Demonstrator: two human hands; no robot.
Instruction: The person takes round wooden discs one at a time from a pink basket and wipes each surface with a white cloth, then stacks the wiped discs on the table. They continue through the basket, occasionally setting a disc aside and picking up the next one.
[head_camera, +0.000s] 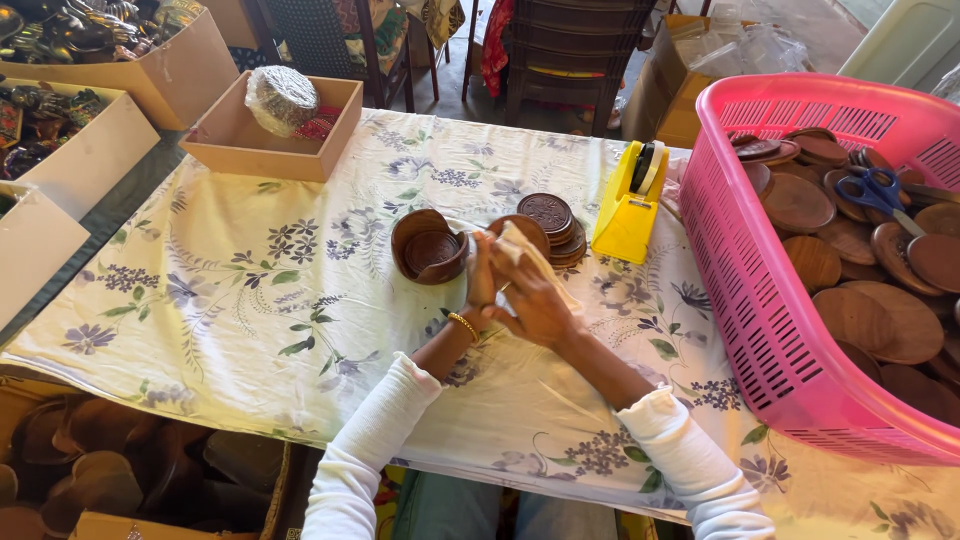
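Both my hands meet over the middle of the table. My left hand (482, 275), with a gold bangle at the wrist, holds a round brown wooden coaster (527, 228) upright. My right hand (535, 300) presses a pale cloth (528, 258) against the coaster's face. A short stack of carved round coasters (550, 222) lies just behind my hands. To the left of my hands stands a round wooden coaster holder (428, 246). The coaster's lower part is hidden by the cloth and fingers.
A yellow tape dispenser (627, 205) stands right of the stack. A pink plastic basket (750, 300) at the right holds several wooden discs and blue-handled scissors (880, 192). A cardboard tray (228, 145) with a wrapped bundle sits at the back left. Boxes of goods line the left edge.
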